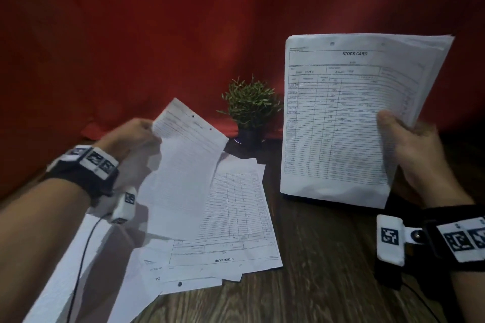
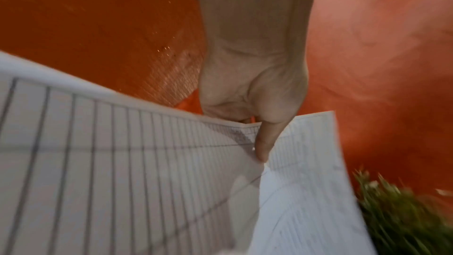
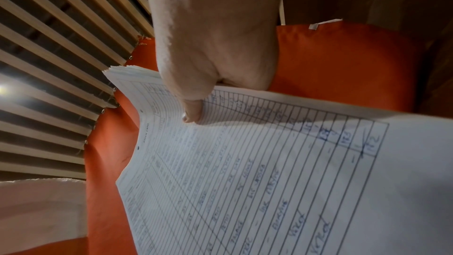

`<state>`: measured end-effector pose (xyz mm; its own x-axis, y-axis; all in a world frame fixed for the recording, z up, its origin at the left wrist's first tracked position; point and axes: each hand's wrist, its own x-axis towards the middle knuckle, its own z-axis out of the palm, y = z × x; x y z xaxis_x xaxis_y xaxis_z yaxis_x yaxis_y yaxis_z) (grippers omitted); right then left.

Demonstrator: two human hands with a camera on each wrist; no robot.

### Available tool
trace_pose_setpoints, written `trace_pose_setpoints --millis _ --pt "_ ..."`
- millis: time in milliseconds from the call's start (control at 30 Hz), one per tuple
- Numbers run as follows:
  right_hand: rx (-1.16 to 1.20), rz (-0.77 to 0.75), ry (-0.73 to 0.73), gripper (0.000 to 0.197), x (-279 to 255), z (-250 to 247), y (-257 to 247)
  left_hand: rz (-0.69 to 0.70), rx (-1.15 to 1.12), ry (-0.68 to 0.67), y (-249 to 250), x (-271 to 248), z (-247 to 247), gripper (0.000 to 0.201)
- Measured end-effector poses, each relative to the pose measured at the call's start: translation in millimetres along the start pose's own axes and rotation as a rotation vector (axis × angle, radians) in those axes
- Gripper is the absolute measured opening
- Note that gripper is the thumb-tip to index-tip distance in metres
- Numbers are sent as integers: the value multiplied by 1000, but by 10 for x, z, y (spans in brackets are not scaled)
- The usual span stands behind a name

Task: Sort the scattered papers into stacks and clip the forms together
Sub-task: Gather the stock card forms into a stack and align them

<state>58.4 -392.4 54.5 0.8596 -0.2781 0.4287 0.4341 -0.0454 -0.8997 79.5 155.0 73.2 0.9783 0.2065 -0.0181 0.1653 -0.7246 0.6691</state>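
My right hand [image 1: 404, 136] holds an upright stack of "STOCK CARD" forms [image 1: 341, 118] at the right, thumb on the front sheet; the right wrist view shows the thumb [image 3: 193, 110] pressed on the stack of forms [image 3: 269, 181]. My left hand [image 1: 136, 134] pinches the top corner of a single ruled sheet [image 1: 183, 170], lifted above the loose papers [image 1: 231, 231] scattered on the table. In the left wrist view the thumb [image 2: 264, 143] lies on the sheet [image 2: 122, 172]. No clip shows in any view.
A small potted plant [image 1: 250, 110] stands at the back of the dark wooden table [image 1: 328, 257], against a red cloth backdrop [image 1: 157, 34]. More white sheets [image 1: 68, 270] lie at the near left under my forearm. A thin black cable [image 1: 84, 257] runs across them.
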Motion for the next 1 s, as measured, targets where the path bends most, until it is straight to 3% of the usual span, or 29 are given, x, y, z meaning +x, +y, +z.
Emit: trace_pose_setpoints --millis 100,233,400,433,533,633,700,833,1000 --pt "-3 13 20 29 -1 8 -8 14 17 23 34 -18 -346 15" --pt "-20 16 24 30 -12 33 -27 107 255 -10 273 -4 -449 17" --pt "-69 16 -21 37 -35 56 -13 348 568 -298 890 -263 110 13" --pt "-76 23 -27 39 -33 63 -9 415 719 -352 1003 -331 303 13" --pt "-67 35 -44 45 -23 64 13 788 1167 -432 1208 -502 931 33" --pt "-57 17 -54 45 -37 66 16 1104 1237 -512 1302 -713 1451 41" --pt "-49 7 -58 39 -33 64 20 1211 1205 -579 1326 -817 1691 43" --pt "-51 7 -58 16 -7 48 20 1194 1201 -678 1314 -877 1918 43" --pt "-50 18 -68 34 -6 46 14 1179 1128 -699 1265 -881 1954 40"
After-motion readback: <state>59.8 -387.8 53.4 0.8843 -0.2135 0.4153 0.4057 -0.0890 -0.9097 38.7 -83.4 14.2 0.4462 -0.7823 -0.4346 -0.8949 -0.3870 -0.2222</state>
